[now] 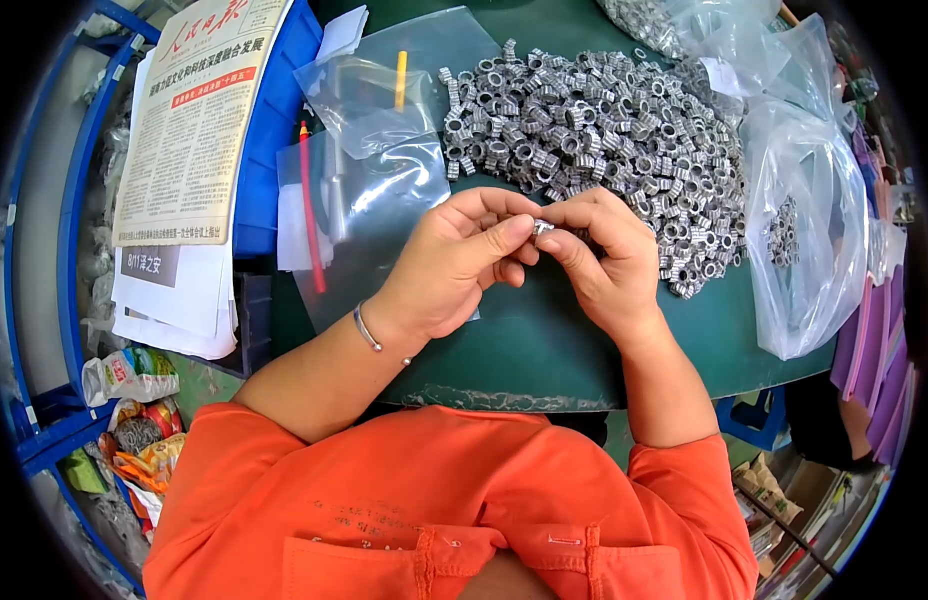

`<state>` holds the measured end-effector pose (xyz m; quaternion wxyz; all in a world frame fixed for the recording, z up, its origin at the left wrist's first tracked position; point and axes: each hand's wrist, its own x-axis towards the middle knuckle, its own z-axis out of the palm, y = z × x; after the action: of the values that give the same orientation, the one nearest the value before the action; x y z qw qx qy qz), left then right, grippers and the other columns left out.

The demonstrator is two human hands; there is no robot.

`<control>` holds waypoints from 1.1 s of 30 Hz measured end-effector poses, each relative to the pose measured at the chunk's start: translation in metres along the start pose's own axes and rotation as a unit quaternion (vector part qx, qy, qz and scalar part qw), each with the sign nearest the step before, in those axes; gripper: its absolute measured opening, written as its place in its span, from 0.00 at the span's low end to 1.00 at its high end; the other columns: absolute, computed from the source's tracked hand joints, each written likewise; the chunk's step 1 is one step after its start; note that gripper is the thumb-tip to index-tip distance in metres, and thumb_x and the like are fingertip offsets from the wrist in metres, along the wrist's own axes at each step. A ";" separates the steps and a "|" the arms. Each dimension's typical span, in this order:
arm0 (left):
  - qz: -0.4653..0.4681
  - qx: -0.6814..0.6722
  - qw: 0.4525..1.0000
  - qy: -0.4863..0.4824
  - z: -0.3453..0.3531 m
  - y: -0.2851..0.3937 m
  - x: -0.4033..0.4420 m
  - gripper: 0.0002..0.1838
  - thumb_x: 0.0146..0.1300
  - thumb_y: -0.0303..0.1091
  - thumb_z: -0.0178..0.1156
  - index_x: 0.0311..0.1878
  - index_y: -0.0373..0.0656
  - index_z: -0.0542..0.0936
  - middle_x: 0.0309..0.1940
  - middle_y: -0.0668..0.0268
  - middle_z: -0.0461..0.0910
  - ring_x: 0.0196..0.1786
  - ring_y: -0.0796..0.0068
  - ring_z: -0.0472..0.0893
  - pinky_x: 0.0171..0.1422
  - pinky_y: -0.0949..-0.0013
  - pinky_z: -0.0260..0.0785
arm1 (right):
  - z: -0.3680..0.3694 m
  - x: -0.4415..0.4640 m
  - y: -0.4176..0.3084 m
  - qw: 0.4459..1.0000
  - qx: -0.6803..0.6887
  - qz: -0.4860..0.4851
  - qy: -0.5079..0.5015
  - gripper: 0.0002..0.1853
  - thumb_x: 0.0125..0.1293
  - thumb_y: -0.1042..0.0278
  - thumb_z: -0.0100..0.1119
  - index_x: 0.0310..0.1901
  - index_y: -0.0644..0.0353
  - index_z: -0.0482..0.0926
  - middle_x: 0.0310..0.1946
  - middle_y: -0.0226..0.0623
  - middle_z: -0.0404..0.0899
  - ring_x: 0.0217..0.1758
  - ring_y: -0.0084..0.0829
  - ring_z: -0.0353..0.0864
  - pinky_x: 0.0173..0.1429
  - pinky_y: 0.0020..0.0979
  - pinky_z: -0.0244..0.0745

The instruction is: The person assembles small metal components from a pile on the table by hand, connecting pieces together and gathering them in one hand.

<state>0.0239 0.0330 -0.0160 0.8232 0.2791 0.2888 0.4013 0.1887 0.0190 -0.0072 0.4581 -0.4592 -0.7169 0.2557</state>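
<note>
Both hands meet over the near part of the green table, pinching one small metal ring-shaped part point(541, 228) between thumbs and fingertips. My left hand point(456, 262) grips it from the left, with its lower fingers curled beneath. From the right, my right hand point(609, 262) closes thumb and forefinger on the same part. The fingers cover much of it, so its full shape is hidden. Just behind the hands spreads a large pile of similar ribbed metal rings point(594, 130), reaching round to the right of my right hand.
Clear plastic bags point(379, 160) lie left of the pile with a yellow stick point(401, 80) and a red pen point(312, 210). A newspaper point(189, 130) rests by a blue bin point(274, 150). At right, another plastic bag point(799, 230) holds some rings. The table's front edge point(514, 399) is near my body.
</note>
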 end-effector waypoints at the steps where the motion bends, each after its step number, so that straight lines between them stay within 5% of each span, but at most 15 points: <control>1: 0.000 0.000 1.000 0.000 -0.001 0.000 0.000 0.07 0.63 0.29 0.54 0.42 0.39 0.74 0.30 0.68 0.75 0.30 0.82 0.73 0.30 0.79 0.67 | -0.001 0.000 -0.002 1.000 0.014 0.013 0.001 0.08 0.50 0.75 0.65 0.33 0.62 0.79 0.25 0.34 0.76 0.26 0.26 0.74 0.30 0.24 0.70; 28: -0.014 -0.046 0.999 0.010 -0.004 -0.003 0.001 0.07 0.62 0.29 0.55 0.41 0.38 0.75 0.28 0.69 0.74 0.27 0.84 0.72 0.28 0.81 0.65 | 0.001 0.002 -0.004 0.999 0.021 0.015 0.019 0.09 0.48 0.79 0.65 0.33 0.61 0.79 0.25 0.32 0.75 0.25 0.22 0.74 0.28 0.21 0.69; 33: 0.021 0.032 0.998 0.043 -0.002 -0.003 -0.001 0.07 0.62 0.31 0.55 0.40 0.38 0.74 0.25 0.70 0.72 0.24 0.84 0.69 0.27 0.82 0.62 | 0.004 0.001 0.000 0.999 0.037 -0.007 0.032 0.08 0.50 0.79 0.64 0.34 0.62 0.79 0.25 0.32 0.76 0.27 0.24 0.75 0.30 0.22 0.69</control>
<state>0.0238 0.0314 -0.0188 0.7919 0.2941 0.3308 0.4208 0.1852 0.0200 -0.0085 0.4988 -0.4450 -0.6953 0.2641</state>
